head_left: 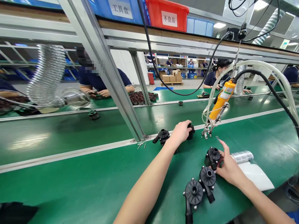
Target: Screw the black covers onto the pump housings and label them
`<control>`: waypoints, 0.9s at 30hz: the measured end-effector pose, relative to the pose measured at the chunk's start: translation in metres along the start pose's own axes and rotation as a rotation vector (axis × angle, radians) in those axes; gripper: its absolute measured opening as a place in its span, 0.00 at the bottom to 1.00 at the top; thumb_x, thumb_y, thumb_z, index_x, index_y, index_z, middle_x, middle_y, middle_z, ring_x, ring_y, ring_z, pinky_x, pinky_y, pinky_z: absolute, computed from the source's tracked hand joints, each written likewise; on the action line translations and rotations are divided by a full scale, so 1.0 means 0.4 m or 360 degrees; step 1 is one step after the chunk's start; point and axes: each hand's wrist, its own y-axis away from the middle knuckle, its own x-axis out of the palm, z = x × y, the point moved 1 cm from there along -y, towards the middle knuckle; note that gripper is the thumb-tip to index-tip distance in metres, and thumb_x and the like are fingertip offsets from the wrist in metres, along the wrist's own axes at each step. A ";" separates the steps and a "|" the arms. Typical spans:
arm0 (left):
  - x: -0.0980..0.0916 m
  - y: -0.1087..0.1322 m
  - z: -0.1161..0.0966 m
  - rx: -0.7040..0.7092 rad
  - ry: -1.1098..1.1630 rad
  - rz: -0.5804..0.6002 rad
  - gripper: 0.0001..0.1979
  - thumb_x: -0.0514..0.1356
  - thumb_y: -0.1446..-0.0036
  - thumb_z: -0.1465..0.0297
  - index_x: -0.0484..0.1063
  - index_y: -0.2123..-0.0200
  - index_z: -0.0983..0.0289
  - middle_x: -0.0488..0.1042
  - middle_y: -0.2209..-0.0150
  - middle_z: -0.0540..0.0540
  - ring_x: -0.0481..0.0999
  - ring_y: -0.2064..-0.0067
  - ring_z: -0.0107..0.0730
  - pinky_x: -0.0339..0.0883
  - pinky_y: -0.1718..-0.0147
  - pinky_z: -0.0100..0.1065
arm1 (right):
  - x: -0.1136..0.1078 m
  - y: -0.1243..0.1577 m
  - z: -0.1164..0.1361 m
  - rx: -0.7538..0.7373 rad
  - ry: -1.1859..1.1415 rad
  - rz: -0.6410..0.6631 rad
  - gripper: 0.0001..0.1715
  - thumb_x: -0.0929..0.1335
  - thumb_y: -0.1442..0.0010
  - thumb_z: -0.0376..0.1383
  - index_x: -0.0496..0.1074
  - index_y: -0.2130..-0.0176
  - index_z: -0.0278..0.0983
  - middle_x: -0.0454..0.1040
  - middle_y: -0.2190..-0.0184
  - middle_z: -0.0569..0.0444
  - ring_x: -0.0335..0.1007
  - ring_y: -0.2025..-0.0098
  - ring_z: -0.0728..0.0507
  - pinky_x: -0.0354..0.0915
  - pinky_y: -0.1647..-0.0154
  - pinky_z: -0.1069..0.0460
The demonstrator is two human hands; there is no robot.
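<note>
My left hand (181, 133) reaches to the back of the green bench, its fingers closed around a black pump (191, 133). Another black pump (163, 134) sits just left of that wrist, partly hidden by the arm. My right hand (227, 168) has its lower fingers closed on the side of a pump with a spout (213, 156). Its index finger is raised, with a small clear or silvery label (217, 138) at the tip. Two more pumps, a middle one (207, 176) and a near one (194, 191), stand closer to me, ports up.
A yellow power screwdriver (223, 98) hangs over the bench with hoses. A label roll (241, 156) with white backing lies right of my right hand. Loose screws (140, 145) lie by the metal post (105, 71). Co-workers sit across the conveyor (112, 124).
</note>
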 end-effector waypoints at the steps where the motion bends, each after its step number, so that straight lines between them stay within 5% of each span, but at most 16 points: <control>1: 0.008 -0.003 0.008 -0.0008 -0.0002 0.0027 0.17 0.61 0.36 0.75 0.76 0.44 0.61 0.80 0.46 0.62 0.78 0.44 0.51 0.68 0.46 0.41 | -0.002 0.017 0.004 -0.0002 -0.0067 0.0052 0.66 0.72 0.44 0.34 0.28 0.26 0.47 0.76 0.47 0.48 0.76 0.64 0.44 0.71 0.61 0.49; 4: 0.033 -0.005 0.006 -0.0010 -0.0013 0.0062 0.13 0.61 0.36 0.74 0.78 0.49 0.61 0.81 0.48 0.61 0.78 0.45 0.49 0.67 0.46 0.39 | -0.022 0.052 0.015 0.0025 -0.0134 0.0332 0.65 0.71 0.45 0.32 0.30 0.25 0.50 0.72 0.41 0.46 0.72 0.68 0.48 0.70 0.65 0.52; 7: 0.039 0.002 -0.015 -0.0027 -0.0006 0.0091 0.10 0.61 0.36 0.73 0.79 0.53 0.63 0.80 0.49 0.62 0.78 0.46 0.47 0.67 0.47 0.37 | -0.059 0.047 0.019 -0.0034 -0.0108 0.0541 0.54 0.70 0.43 0.33 0.46 0.26 0.51 0.71 0.40 0.47 0.73 0.65 0.48 0.71 0.64 0.52; 10: 0.030 0.015 -0.033 -0.0079 0.0026 0.0194 0.07 0.63 0.39 0.72 0.79 0.58 0.65 0.82 0.56 0.61 0.80 0.53 0.46 0.69 0.57 0.35 | -0.078 -0.002 0.025 -0.0089 -0.0067 0.0239 0.28 0.67 0.34 0.41 0.67 0.37 0.43 0.75 0.47 0.47 0.73 0.56 0.43 0.70 0.60 0.51; 12: 0.028 0.024 -0.042 -0.0101 0.0068 0.0322 0.05 0.64 0.42 0.70 0.79 0.64 0.65 0.83 0.63 0.58 0.80 0.62 0.41 0.67 0.65 0.33 | -0.065 -0.042 0.035 -0.0099 -0.0077 0.0091 0.20 0.66 0.31 0.47 0.74 0.48 0.39 0.77 0.57 0.49 0.71 0.58 0.43 0.68 0.62 0.51; 17: 0.053 0.032 -0.057 -0.0166 0.0186 0.0504 0.08 0.64 0.43 0.68 0.77 0.72 0.65 0.76 0.76 0.51 0.71 0.74 0.31 0.58 0.75 0.30 | 0.006 -0.116 0.055 -0.0173 -0.0194 0.0173 0.20 0.67 0.33 0.49 0.74 0.65 0.36 0.75 0.68 0.54 0.68 0.66 0.46 0.64 0.65 0.52; 27: 0.074 0.017 -0.039 -0.0353 0.0298 0.0495 0.14 0.63 0.45 0.69 0.70 0.81 0.64 0.65 0.83 0.48 0.63 0.77 0.29 0.52 0.75 0.31 | 0.026 -0.152 0.039 -0.0153 -0.0112 0.0217 0.20 0.69 0.36 0.49 0.77 0.67 0.35 0.78 0.70 0.53 0.70 0.67 0.45 0.64 0.64 0.52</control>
